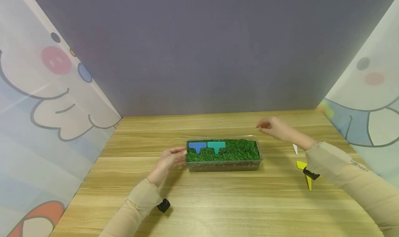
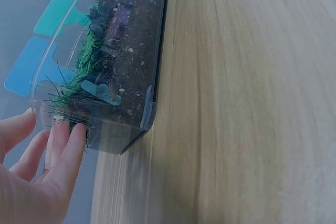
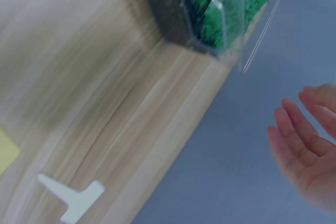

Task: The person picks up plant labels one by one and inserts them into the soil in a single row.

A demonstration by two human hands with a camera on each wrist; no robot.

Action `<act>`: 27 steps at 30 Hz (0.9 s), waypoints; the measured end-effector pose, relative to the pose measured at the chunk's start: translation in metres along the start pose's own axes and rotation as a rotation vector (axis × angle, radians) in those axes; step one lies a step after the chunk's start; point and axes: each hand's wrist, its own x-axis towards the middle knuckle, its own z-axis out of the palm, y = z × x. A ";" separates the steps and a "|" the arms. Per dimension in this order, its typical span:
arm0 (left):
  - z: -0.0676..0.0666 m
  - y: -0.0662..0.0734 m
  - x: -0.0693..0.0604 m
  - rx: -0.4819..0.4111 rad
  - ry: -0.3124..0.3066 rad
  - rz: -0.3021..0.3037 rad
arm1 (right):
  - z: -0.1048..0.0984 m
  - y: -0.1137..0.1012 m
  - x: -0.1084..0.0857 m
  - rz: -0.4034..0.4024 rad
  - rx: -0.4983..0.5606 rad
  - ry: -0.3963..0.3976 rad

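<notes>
A clear box (image 1: 224, 167) filled with soil and green grass (image 1: 238, 150) sits on the table. Upright in the grass at its left half are a blue T-shaped marker (image 1: 197, 145) and, beside it, a teal one (image 1: 216, 145). My left hand (image 1: 168, 160) touches the box's left end, its fingers extended against the clear wall in the left wrist view. Above and beyond the right end, my right hand (image 1: 275, 128) hangs in the air with bent, relaxed fingers; nothing shows in it in the right wrist view (image 3: 310, 156).
To the right on the wooden table (image 1: 218, 202) lie a white T-shaped marker (image 3: 76, 199) and yellow marker pieces (image 1: 301, 165), partly hidden by my right sleeve and its black strap end. A grey panel (image 1: 199, 56) stands behind, with cartoon-printed sheets on both sides.
</notes>
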 end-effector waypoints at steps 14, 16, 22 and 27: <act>0.001 -0.001 0.001 0.003 0.008 -0.008 | -0.015 0.044 -0.013 0.088 -0.042 -0.057; 0.001 -0.001 0.001 0.004 0.010 -0.008 | -0.017 0.050 -0.015 0.089 -0.053 -0.067; 0.000 -0.001 0.001 0.011 0.003 -0.006 | -0.019 0.068 -0.021 0.102 -0.063 -0.092; 0.001 -0.002 0.002 0.005 0.001 -0.006 | -0.019 0.079 -0.023 0.095 -0.080 -0.095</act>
